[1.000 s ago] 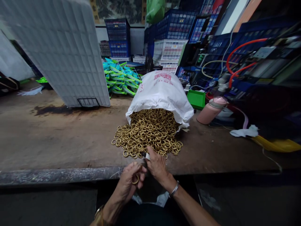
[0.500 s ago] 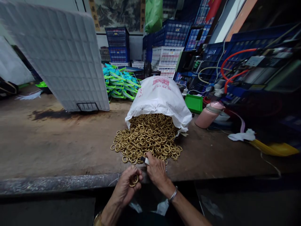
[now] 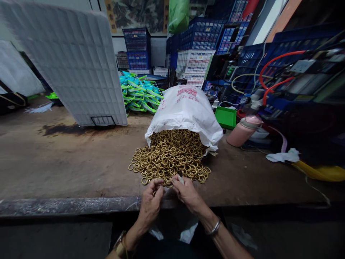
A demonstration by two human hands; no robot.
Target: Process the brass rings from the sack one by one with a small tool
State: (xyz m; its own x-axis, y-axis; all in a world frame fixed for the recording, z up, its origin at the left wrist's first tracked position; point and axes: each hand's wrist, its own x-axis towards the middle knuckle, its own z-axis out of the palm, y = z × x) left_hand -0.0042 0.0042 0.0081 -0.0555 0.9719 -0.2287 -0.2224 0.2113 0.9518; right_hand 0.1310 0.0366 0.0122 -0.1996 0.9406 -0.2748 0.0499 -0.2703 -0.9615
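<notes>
A white sack (image 3: pixel 185 109) is lying on the brown surface (image 3: pixel 81 162), its open mouth facing the worker. Brass-coloured rings (image 3: pixel 171 158) are filling that mouth and spreading in a heap in front of it. The left hand (image 3: pixel 151 202) is hovering before the sack's mouth, over the front edge of the surface; its fingers are curling narrowly around a ring (image 3: pixel 154 193) (mostly hidden, only a sliver of it showing). The right hand (image 3: pixel 189 195) is hovering just beside the left, also before the sack's mouth, its fingers pinching a small pale tool (image 3: pixel 181 179) with a dark tip. Whether its fingertips are touching the nearest rings, I cannot tell. A silver bracelet (image 3: pixel 215 227) is circling the right wrist. Left of the sack, a white panel (image 3: pixel 88 72) is standing at a tilt, and blue-and-green packs (image 3: pixel 140 94) are lying piled between panel and sack. Right of the sack, a green tray (image 3: pixel 225 117) and a pink bottle (image 3: pixel 240 134) are occupying the surface. Behind the sack, white and blue crates (image 3: pixel 195 59) are standing stacked.
</notes>
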